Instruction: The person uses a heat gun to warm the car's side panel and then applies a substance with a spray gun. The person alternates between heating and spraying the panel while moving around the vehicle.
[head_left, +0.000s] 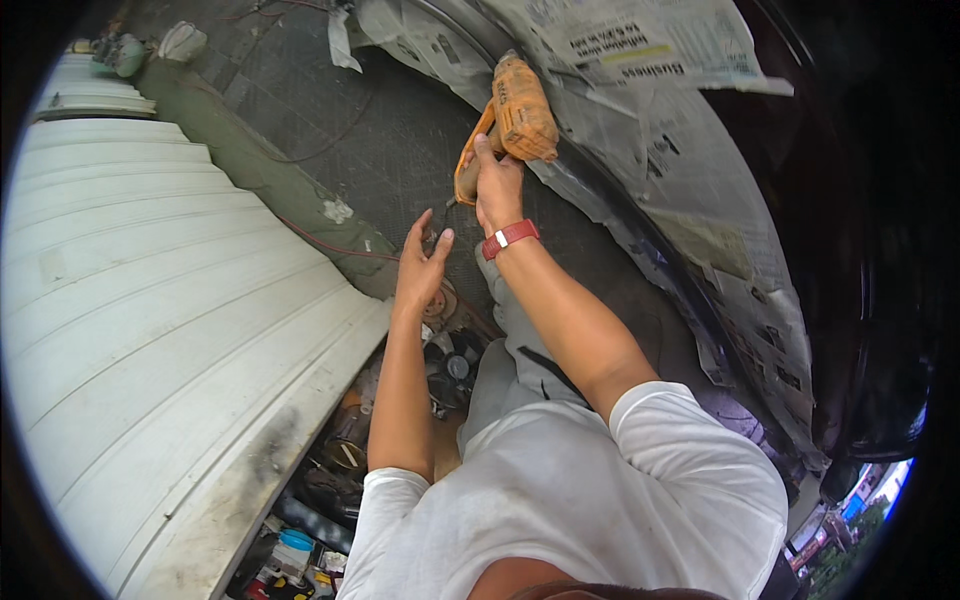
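Observation:
My right hand (497, 183) grips the handle of a dusty orange power tool (520, 112) and holds it up against a dark car body covered in taped newspaper (690, 200). A red wristband (510, 237) sits on that wrist. My left hand (420, 265) hangs lower and to the left, fingers spread, holding nothing, just above a round disc-shaped part (442, 303) near my knee.
A white corrugated shutter (150, 300) fills the left side. A thin red cable (330, 245) runs over the dark ground (400, 150). Cans, tins and small items (330, 480) crowd the floor by my left side. A rag (183, 40) lies at the far top left.

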